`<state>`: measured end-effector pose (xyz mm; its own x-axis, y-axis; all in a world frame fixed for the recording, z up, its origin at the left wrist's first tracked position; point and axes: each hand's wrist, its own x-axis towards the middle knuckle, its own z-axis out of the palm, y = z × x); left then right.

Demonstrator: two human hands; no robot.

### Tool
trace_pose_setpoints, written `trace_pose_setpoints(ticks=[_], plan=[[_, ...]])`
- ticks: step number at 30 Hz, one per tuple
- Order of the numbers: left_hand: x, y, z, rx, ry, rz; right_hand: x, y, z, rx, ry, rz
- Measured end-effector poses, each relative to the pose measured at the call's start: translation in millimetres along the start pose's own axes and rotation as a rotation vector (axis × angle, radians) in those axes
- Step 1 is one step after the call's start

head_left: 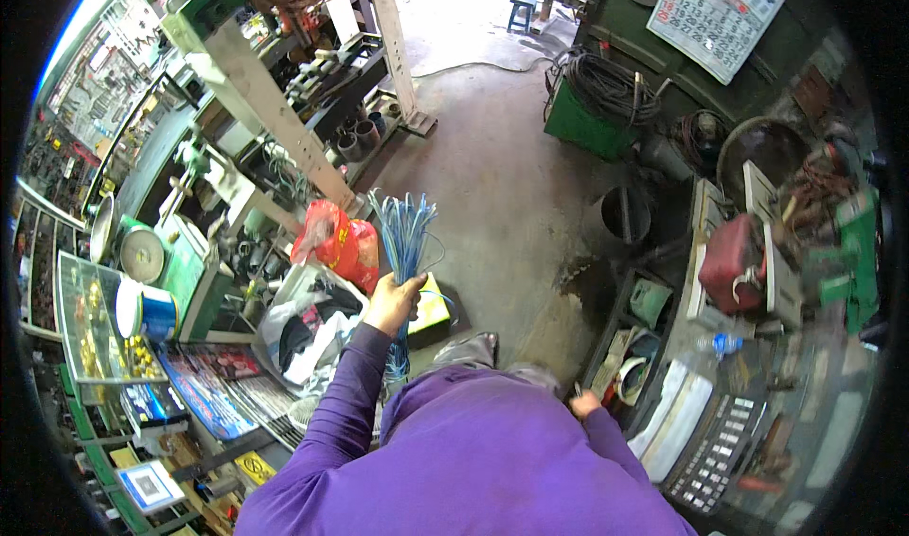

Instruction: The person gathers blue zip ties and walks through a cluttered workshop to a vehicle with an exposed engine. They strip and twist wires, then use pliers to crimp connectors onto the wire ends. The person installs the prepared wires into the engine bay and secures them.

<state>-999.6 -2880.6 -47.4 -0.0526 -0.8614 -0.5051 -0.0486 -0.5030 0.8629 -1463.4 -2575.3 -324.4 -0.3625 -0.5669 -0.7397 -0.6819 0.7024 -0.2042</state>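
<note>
My left hand [394,306] is closed round the middle of a bundle of blue and whitish plastic strings [404,233]. Their loose ends fan out above the fist, and more of the bundle hangs below it. Just beyond and to the left sits a red plastic bag [338,244], and a yellow box [432,307] stands on the floor behind the hand. Low on the right, my right hand [585,403] is closed beside an open shelf. A thin, small thing seems to stick out of its fingers, too small to name.
White bags with cloth [317,332] fill a bin at the left. A glass-topped case [104,318] and a white-blue can [147,311] stand farther left. On the right are a counter with a keyboard-like tray [717,451], a red canister [733,266] and a green box with coiled hose [592,119].
</note>
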Motion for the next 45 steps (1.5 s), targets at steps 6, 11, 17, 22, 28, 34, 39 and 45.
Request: trace_pose_setpoints(ticks=[6, 11, 17, 22, 28, 34, 39, 45], plan=[[156.2, 101.2, 35.2, -0.003, -0.053, -0.065, 94.2, 84.7, -32.5, -0.427, -0.231, -0.241], [341.6, 107.6, 35.7, 0.124, 0.108, -0.271, 221.3, -61.0, -133.0, -0.150, -0.259, 0.075], [470.8, 148.2, 27.9, 0.015, 0.219, -0.460, 433.3, -327.9, -368.6, -0.066, 0.047, -0.136], [576.2, 206.7, 29.4, 0.314, 0.275, -0.507, 445.6, -660.1, -659.9, 0.286, 0.122, -0.698], [750.4, 194.9, 2.7, 0.304, 0.272, -0.648, 388.1, -914.4, -838.0, 0.873, 0.016, -1.607], [851.5, 268.9, 3.7, 0.451, 0.268, -0.735, 352.5, -1027.7, -979.4, 0.795, -0.124, -1.775], [949.9, 297.7, 1.5, 0.469, 0.183, -0.834, 445.6, -1142.7, -1042.3, 0.773, -0.134, -2.020], [1041.2, 350.4, 14.5, 0.258, 0.365, -0.940, 566.6, -1291.3, -1128.4, 0.775, -0.220, -2.221]])
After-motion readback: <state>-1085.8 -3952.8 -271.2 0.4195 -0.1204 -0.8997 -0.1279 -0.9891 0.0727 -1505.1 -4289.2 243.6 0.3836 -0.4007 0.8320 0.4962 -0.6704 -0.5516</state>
